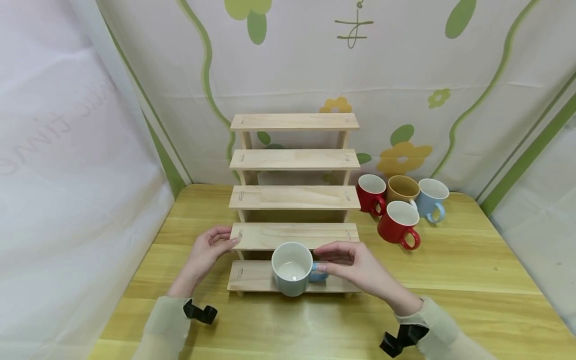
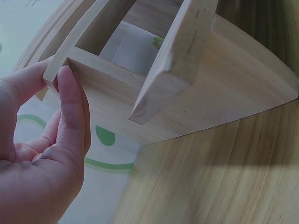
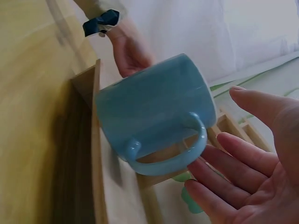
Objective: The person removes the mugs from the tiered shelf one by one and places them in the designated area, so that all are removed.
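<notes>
A light blue mug (image 1: 292,270) with a white inside stands on the lowest step of a tiered wooden shelf (image 1: 294,198). Its handle (image 3: 173,161) points to the right in the head view. Beside that handle is my right hand (image 1: 353,267), thumb and fingers spread apart; the right wrist view (image 3: 247,172) shows nothing held between them. My left hand (image 1: 211,252) pinches the left end of the second step from the bottom, thumb above and fingers below, as the left wrist view (image 2: 51,135) shows.
Right of the shelf, several more mugs stand close together on the wooden table (image 1: 468,270): two red, one mustard (image 1: 403,188) and one light blue (image 1: 432,195). The nearer red mug (image 1: 396,225) is in front. A printed cloth (image 1: 288,65) hangs behind the table.
</notes>
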Demonstrator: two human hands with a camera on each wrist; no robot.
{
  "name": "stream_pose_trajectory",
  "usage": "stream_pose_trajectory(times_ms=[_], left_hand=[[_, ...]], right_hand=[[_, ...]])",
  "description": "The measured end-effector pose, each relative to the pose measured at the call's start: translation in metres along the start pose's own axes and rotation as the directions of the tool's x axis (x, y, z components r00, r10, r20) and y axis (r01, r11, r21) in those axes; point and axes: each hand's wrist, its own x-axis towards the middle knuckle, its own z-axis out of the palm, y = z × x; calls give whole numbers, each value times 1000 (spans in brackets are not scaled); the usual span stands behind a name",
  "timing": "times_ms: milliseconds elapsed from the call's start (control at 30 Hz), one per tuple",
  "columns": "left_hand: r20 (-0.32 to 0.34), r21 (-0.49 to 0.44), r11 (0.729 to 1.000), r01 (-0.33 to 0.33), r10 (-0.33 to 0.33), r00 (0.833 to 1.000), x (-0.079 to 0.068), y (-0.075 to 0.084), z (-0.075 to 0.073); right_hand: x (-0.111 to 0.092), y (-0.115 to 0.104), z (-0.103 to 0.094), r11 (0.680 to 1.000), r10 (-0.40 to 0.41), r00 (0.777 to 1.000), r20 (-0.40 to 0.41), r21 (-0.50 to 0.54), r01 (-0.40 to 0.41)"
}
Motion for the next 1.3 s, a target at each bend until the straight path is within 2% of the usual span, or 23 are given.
stream_pose_trajectory(times_ms=[367, 933, 1300], left_hand=[[5, 6, 1000, 11, -11, 1000, 0, 2, 0], [1, -1, 1000, 12, -12, 1000, 0, 2, 1], [-4, -8, 1000, 5, -5, 1000, 1, 1, 0]], right_hand=[[0, 14, 11, 996, 38, 999, 8, -85, -38], [3, 14, 8, 989, 46, 997, 67, -143, -36], [3, 14, 9, 991, 47, 997, 68, -130, -38]])
